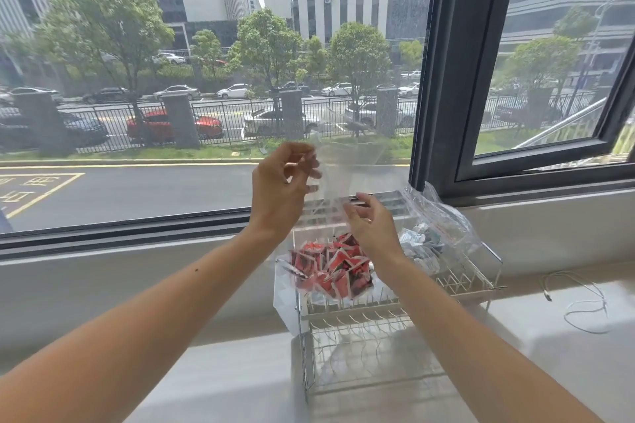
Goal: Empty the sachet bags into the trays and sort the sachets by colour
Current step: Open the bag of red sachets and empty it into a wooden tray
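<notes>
A clear plastic bag [347, 161] hangs upright in front of the window, with several red sachets [331, 266] bunched at its bottom. That bottom rests on the left side of a wire tray rack [360, 316]. My left hand [283, 182] pinches the bag's upper left edge. My right hand [369, 225] grips the bag lower down on its right side. A second clear bag [443, 220] holding pale grey-green sachets [421, 244] lies on the right side of the rack.
The rack stands on a pale stone sill against the window. A white cable [584, 302] lies coiled on the sill to the right. A dark window frame [460, 79] rises behind the rack, with an opened pane at the right.
</notes>
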Action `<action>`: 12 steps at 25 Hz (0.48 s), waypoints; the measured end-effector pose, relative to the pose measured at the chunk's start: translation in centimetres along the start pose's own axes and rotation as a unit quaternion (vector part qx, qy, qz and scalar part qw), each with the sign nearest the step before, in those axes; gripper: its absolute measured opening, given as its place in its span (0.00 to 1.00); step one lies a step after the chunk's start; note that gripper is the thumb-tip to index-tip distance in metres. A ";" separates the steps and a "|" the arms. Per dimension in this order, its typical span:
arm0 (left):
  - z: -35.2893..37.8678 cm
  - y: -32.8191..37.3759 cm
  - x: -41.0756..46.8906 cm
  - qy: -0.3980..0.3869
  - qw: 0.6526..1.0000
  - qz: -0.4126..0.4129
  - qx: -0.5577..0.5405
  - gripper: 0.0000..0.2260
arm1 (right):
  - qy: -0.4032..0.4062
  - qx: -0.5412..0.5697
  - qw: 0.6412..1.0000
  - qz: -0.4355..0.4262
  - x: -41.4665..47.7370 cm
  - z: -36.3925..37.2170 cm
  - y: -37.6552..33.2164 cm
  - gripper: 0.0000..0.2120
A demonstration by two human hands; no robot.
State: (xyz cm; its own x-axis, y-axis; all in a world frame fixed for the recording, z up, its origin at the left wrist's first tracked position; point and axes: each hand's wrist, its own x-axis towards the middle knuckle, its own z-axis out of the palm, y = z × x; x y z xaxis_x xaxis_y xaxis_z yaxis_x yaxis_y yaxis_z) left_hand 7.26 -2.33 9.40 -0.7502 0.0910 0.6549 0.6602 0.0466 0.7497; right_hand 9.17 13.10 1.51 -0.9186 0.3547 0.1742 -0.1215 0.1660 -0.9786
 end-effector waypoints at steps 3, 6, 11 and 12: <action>-2.3 1.9 -1.9 -0.011 1.000 -0.008 -0.008 0.03 | -0.029 0.066 0.997 0.001 -1.8 1.4 -1.8 0.27; -5.4 3.3 -4.6 0.002 1.000 -0.023 -0.021 0.02 | -0.061 0.136 0.989 0.015 -3.3 3.3 -2.8 0.14; -11.7 5.0 -9.6 0.039 0.998 -0.051 -0.025 0.04 | -0.082 0.163 0.983 -0.018 -7.5 7.5 -3.7 0.07; -13.2 5.2 -10.6 0.051 0.997 -0.056 -0.026 0.04 | -0.082 0.165 0.982 -0.029 -8.6 8.5 -3.9 0.08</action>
State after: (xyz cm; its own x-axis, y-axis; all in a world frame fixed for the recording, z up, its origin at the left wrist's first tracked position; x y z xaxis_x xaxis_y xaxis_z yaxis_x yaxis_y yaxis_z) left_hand 18.15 -16.22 7.62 -0.8210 -0.0138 0.5707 0.5708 -0.0007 0.8211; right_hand 14.39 1.59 2.92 -0.9518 0.1952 0.2366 -0.2650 -0.1350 -0.9548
